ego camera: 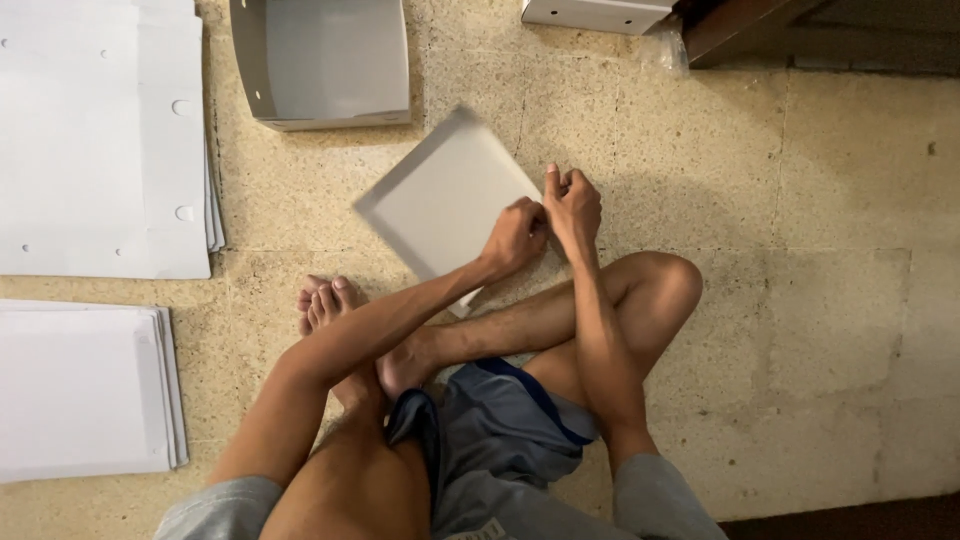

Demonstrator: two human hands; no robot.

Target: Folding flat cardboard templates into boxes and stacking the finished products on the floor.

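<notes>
- So the person sits cross-legged on the speckled beige stone-tile floor (820, 250), bare feet tucked in, grey shorts with a blue trim.
- Both hands work on a flat pale grey folded cardboard tray (445, 195) with shallow raised edges, lying tilted on the floor roughly mid-floor, just ahead of the knees.
- The left hand (515, 238) is curled into a loose fist pressing down on the tray's near right edge; the grip looks clenched on that edge, though I can't quite see the fingertips.
- The right hand (572, 205) is right beside it, touching the left, fingers pinched on the tray's right corner, so a closed grip on the cardboard.
- Toward the far edge of the floor there's an already folded grey cardboard box (325, 60), open side up, well apart from the hands.
- Along the left edge sit two stacks of flat white cardboard sheets (100, 140), one behind the other.
- At the far right corner, another white box piece (595, 14) rests by dark wooden furniture (760, 25).
</notes>
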